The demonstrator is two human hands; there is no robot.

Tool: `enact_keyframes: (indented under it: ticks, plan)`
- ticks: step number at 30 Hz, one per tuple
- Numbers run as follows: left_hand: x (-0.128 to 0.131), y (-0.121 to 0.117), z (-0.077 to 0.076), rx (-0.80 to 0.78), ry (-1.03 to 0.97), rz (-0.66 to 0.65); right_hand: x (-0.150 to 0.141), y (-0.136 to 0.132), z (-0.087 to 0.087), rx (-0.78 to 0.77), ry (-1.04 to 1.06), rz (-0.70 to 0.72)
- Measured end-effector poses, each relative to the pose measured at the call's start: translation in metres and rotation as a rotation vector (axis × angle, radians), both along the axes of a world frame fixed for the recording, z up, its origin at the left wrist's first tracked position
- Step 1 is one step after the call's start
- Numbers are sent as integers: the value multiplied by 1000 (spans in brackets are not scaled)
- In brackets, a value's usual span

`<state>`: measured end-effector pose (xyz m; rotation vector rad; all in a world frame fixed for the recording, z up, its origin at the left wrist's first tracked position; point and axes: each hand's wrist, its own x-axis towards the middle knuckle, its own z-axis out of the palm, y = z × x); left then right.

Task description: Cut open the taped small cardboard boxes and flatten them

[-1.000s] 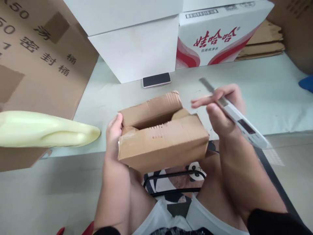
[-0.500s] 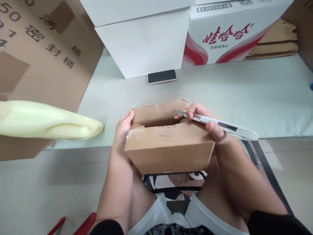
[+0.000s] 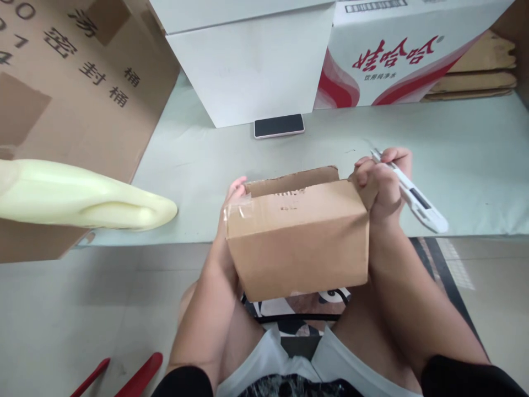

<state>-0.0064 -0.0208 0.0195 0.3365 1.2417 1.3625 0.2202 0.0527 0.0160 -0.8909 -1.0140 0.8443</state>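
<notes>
A brown cardboard box [image 3: 301, 237] is held up above my lap at the table's front edge, its top partly open along a torn, perforated edge. My left hand [image 3: 232, 205] grips the box's left side, with most of its fingers hidden behind the cardboard. Clear tape clings to that near left corner. At the right end, my right hand [image 3: 388, 176] is closed around a white utility knife [image 3: 419, 201] and also pinches the bent side flap [image 3: 363, 184]. The knife's blade end points up and away from me, toward the far side of the table.
A phone [image 3: 279, 126] lies by a white carton [image 3: 252, 71]. Beside it stands a red-and-white water carton [image 3: 397, 60], with folded cardboard [image 3: 475, 82] behind. A big brown carton [image 3: 82, 110] and a pale yellow foot-shaped form [image 3: 91, 193] occupy the left side.
The box has shifted right and its front face has tipped further into view. My right hand has moved right to the end flap, pulling it outward, with the knife turned steeper.
</notes>
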Motion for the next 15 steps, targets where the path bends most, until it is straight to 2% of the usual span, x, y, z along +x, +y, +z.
enact_keyframes:
  ticks: [2, 4, 6, 12, 15]
  plan:
    - [0, 3, -1, 42, 18, 30, 1, 0, 0, -50, 33, -88]
    - [1, 2, 2, 75, -49, -63, 3, 1, -1, -73, 34, -124]
    - [2, -3, 6, 83, -102, -156, 5, 3, -3, -90, 30, -130]
    - [2, -20, 12, 234, -48, -194, 8, 6, -10, -150, 40, -138]
    - [-3, -23, 13, 258, -38, -250, 8, 8, -11, -167, 24, -135]
